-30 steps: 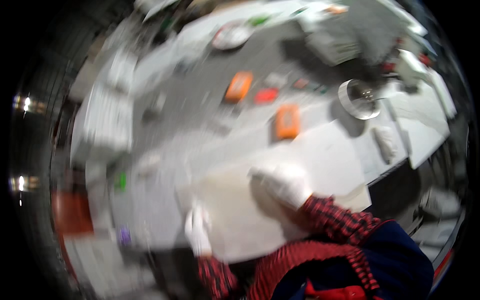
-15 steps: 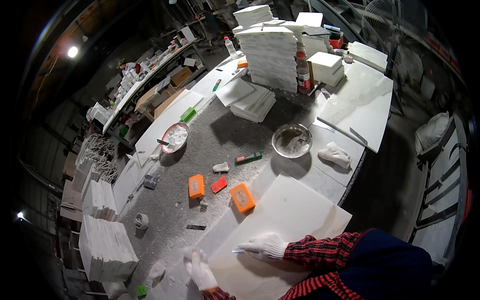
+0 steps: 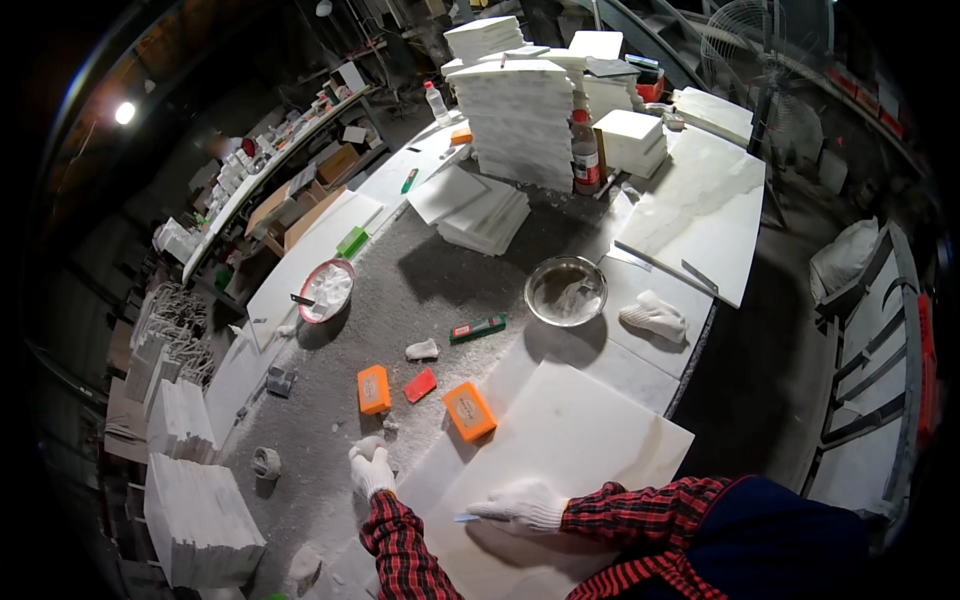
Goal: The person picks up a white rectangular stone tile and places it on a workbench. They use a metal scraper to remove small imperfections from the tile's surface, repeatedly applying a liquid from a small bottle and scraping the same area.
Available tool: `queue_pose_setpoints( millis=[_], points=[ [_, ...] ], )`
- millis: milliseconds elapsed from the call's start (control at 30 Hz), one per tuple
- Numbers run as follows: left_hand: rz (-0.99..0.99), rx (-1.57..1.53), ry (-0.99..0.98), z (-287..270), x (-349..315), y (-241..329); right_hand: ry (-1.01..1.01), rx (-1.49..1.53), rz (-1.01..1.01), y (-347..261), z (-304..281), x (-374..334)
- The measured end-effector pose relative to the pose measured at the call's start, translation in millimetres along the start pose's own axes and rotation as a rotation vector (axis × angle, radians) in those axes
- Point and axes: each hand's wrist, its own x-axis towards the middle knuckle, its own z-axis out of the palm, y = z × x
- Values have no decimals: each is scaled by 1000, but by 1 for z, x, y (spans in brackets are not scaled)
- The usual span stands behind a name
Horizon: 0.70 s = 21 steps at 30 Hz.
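Note:
My right hand [image 3: 520, 507], in a white knitted glove, is closed on a thin pale blade [image 3: 465, 518] whose tip sticks out past the fingers. It rests over a large white marble slab [image 3: 590, 425] with a brownish vein. My left hand [image 3: 371, 470], gloved the same way, is at the grey dusty tabletop left of the slab. Its fingers are curled in; whatever they hold is hidden. Just beyond it stand an orange box [image 3: 373, 389], a red block [image 3: 420, 385] and a second orange box [image 3: 469, 411] at the slab's edge.
A metal bowl [image 3: 566, 291], a loose glove [image 3: 654, 317] and a green box [image 3: 477, 328] lie beyond the slab. A red-rimmed bowl of white paste [image 3: 327, 290] is at the left. Stacked white tiles [image 3: 512, 125] rise at the back; more slabs [image 3: 200, 520] stand near left.
My left hand has moved off the slab's left edge, forward and left, to where a dark metal strip lay; the strip is now hidden. My right hand keeps the blade. The whole view has shifted slightly.

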Motion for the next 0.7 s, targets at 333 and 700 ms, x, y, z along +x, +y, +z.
queue_pose_setpoints(
  millis=[333,700],
  points=[
    [48,-88,-128,-22,-8,-10,-13,-43,39,-4,-5,6],
    [-8,-419,27,-150,-145,-33,47,8,30,-7,-10,8]
  ],
)
